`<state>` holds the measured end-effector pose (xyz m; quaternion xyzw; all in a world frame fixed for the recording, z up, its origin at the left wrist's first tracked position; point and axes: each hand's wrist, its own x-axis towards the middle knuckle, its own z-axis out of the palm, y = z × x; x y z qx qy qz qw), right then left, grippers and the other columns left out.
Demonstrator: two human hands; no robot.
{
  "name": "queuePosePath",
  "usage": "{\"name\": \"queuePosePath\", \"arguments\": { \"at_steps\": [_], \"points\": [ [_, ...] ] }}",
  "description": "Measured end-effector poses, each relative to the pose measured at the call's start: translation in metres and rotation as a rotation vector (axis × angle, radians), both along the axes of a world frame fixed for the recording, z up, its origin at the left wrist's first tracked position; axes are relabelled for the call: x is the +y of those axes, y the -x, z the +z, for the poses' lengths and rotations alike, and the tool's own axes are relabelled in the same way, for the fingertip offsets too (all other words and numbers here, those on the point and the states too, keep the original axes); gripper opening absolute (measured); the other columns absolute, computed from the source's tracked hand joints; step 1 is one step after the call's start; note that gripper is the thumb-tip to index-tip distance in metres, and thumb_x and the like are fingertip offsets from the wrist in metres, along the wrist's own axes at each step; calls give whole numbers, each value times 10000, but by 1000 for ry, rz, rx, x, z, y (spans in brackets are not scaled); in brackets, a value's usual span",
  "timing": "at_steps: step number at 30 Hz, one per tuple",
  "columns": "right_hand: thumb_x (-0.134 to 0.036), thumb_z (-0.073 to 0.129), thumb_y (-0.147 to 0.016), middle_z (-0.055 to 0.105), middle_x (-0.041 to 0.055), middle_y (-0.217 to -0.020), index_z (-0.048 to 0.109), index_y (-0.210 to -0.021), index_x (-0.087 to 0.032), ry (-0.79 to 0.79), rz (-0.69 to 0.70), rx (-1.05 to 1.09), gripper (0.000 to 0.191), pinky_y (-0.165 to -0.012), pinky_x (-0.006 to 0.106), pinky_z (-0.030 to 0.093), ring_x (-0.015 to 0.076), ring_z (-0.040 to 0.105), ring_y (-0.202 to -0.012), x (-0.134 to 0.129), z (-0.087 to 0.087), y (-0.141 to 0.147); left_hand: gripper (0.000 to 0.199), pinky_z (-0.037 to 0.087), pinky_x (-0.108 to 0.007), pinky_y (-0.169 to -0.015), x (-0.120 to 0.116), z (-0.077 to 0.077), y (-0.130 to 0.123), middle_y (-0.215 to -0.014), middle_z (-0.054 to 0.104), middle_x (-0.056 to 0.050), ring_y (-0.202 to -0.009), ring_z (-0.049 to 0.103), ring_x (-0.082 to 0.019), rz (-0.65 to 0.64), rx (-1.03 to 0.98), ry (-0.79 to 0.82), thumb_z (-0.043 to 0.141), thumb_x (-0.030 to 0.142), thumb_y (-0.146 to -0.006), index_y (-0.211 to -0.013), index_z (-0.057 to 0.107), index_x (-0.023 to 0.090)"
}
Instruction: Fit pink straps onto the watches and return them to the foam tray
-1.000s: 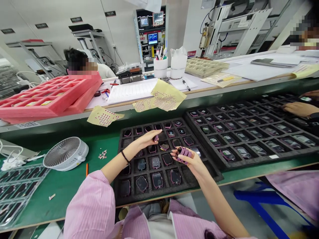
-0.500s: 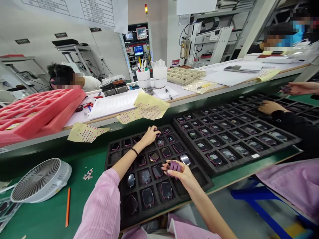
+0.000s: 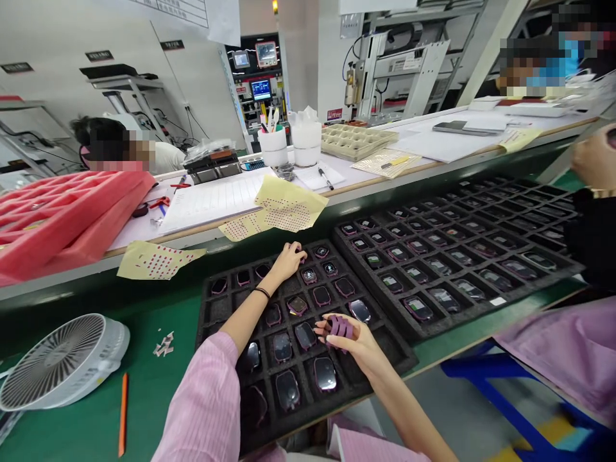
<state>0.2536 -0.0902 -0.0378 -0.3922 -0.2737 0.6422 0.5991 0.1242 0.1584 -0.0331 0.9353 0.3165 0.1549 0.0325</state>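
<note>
Pink strips (image 3: 339, 327) are held in the right hand (image 3: 355, 341). The left hand (image 3: 287, 263) is laid on the black tray (image 3: 370, 378) of watches (image 3: 325, 374); a grip cannot be told. A fan (image 3: 62, 362) is set on the green table (image 3: 144, 401) nearby.

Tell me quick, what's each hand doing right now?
Left hand: curled down on the black tray, can't tell if it holds anything.
Right hand: closed, holding pink strips.

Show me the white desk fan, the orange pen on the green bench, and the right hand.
White desk fan (image 3: 58, 362), head view, on the grille.
Orange pen (image 3: 124, 414), head view, mid-barrel.
Right hand (image 3: 360, 346), head view, back of the hand.
</note>
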Motion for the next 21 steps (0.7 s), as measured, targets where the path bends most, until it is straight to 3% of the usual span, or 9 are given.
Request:
{"name": "queuePosePath", "arguments": {
  "at_steps": [7, 21],
  "points": [
    [-240, 908, -522, 758, 111, -968, 721, -961, -174, -21, -17, 0, 482, -883, 492, 549, 311, 723, -923, 3, -12, 1, 265, 442, -414, -937, 0, -3, -1, -1100, 481, -109, -983, 430, -248, 26, -2, -50, 430, 75, -880, -956, 659, 182],
    [-217, 919, -483, 764, 113, -937, 714, -927, -149, -25, -26, 8, 494, -868, 460, 549, 301, 733, -891, 5, -6, 1, 311, 453, -446, -920, 10, -9, -1, -1061, 462, -102, -947, 427, -246, -15, -97, -77, 390, 43, -865, -932, 657, 186]
  ]
}}
